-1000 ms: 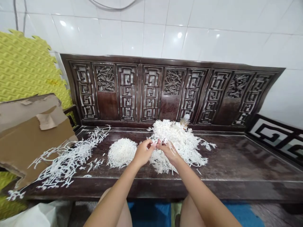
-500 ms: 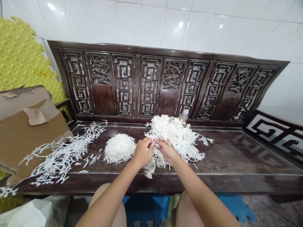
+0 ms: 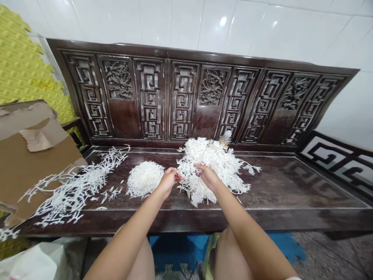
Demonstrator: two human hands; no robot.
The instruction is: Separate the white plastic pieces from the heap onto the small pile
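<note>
A large heap of white branching pieces (image 3: 215,163) lies on the dark wooden bench, with a smaller rounded white pile (image 3: 145,179) to its left. Between the two, my left hand (image 3: 169,179) has its fingers pinched at the heap's left edge, on a white piece. My right hand (image 3: 205,174) is closed over the front of the heap, its fingertips on white strands. The hands are a short way apart. Farther left spreads a tangle of long white branched strips (image 3: 84,186), with small loose bits beside it.
Brown cardboard (image 3: 35,155) leans at the left in front of a yellow foam mat (image 3: 26,70). A small clear bottle (image 3: 225,138) stands behind the heap. The carved backrest (image 3: 125,120) rises behind; a latticed armrest (image 3: 335,159) closes the right end.
My hands, close together before, have moved apart, the left one going left. The view has shifted slightly, and the clump hanging at the heap's front edge now sits higher.
</note>
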